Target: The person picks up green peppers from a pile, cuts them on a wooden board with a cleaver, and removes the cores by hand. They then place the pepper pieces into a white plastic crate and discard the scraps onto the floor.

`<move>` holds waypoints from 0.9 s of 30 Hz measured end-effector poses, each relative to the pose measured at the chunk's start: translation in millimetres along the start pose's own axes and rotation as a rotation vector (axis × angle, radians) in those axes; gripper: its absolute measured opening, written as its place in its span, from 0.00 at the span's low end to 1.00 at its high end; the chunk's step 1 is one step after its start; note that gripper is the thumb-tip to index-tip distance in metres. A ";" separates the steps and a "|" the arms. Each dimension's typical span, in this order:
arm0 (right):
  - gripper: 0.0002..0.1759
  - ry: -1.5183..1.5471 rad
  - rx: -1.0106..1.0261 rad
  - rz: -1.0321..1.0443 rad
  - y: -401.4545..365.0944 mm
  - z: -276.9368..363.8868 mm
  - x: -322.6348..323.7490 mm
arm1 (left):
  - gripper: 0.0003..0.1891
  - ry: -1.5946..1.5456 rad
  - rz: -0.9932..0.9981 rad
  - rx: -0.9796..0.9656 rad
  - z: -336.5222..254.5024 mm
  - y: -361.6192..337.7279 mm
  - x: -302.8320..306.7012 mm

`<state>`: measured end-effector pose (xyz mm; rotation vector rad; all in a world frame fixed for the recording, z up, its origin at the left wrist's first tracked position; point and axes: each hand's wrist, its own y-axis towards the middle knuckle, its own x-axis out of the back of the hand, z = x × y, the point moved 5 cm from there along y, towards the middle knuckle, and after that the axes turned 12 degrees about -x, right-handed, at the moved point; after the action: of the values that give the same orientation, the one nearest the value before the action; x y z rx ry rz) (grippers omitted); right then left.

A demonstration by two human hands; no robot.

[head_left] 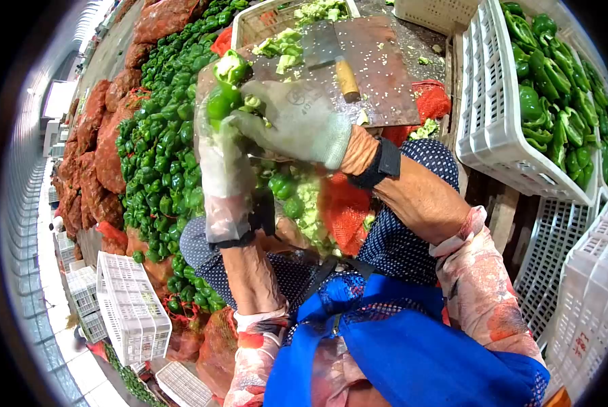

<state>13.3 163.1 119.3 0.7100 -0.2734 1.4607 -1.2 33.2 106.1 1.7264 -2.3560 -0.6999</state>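
Note:
Both of my gloved hands meet above my lap, beside the wooden board (385,64). My left hand (226,163) is closed around a green pepper (223,102), which shows an opened, pale inside at its top. Against the same pepper, my right hand (294,119) is closed on a pepper core with a stem (252,103). A cleaver (347,78) with a wooden handle lies on the board among scattered seeds. Pale green pepper pieces (287,49) lie at the board's left edge. Below my hands are whole peppers (281,185) and more pale scraps.
A large heap of green peppers (161,149) and red mesh sacks (94,149) lie at the left. White crates (477,102) of cut peppers stand at the upper right. A white crate (134,308) sits lower left. Red netting (345,210) lies by my knee.

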 end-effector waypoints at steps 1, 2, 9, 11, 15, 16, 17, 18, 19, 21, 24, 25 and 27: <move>0.27 0.054 -0.026 0.060 0.4 -0.9 0.0 | 0.26 -0.011 -0.020 0.053 0.5 -2.7 1.2; 0.26 0.110 -0.052 0.120 -0.2 -2.0 -0.8 | 0.27 -0.022 -0.040 0.105 0.4 -5.3 1.9; 0.10 0.394 0.266 -0.034 11.7 -9.4 -19.8 | 0.28 -0.334 -0.096 0.186 4.7 -19.4 13.8; 0.09 0.797 -0.312 0.455 5.6 -3.6 -15.5 | 0.31 -0.384 -0.185 0.207 14.5 -24.6 28.3; 0.25 0.282 -0.295 0.155 26.7 -42.2 -2.2 | 0.30 -0.470 -0.277 0.187 8.1 -35.7 35.3; 0.27 0.032 -0.275 0.074 36.8 -59.0 -4.5 | 0.30 -0.445 -0.312 0.158 12.1 -41.1 43.0; 0.30 -0.176 -0.245 0.014 40.0 -53.4 0.3 | 0.30 -0.419 -0.343 0.127 10.5 -41.9 45.2; 0.34 -0.387 -0.220 0.037 36.2 -51.8 6.8 | 0.31 -0.383 -0.325 0.129 7.5 -39.7 45.7; 0.33 -0.156 -0.303 0.137 35.0 -49.7 5.0 | 0.32 -0.356 -0.306 0.130 4.1 -36.4 43.7; 0.32 0.010 -0.191 0.308 22.7 -27.7 -2.4 | 0.34 -0.383 -0.556 0.179 11.1 -38.8 38.9; 0.25 0.037 -0.184 0.403 -0.1 -5.5 -15.5 | 0.36 -0.248 -0.132 0.290 21.7 -38.7 34.6; 0.24 -0.036 -0.028 0.352 -0.8 -14.4 -31.6 | 0.33 0.044 -0.020 0.204 33.8 -36.7 48.8; 0.25 0.255 -0.146 0.353 1.3 -12.3 -25.0 | 0.29 0.303 0.002 0.076 37.0 -30.3 53.4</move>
<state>5.9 150.1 95.8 0.3612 -0.3148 1.8267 -6.6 -13.1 51.5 1.7194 -2.2002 -0.3230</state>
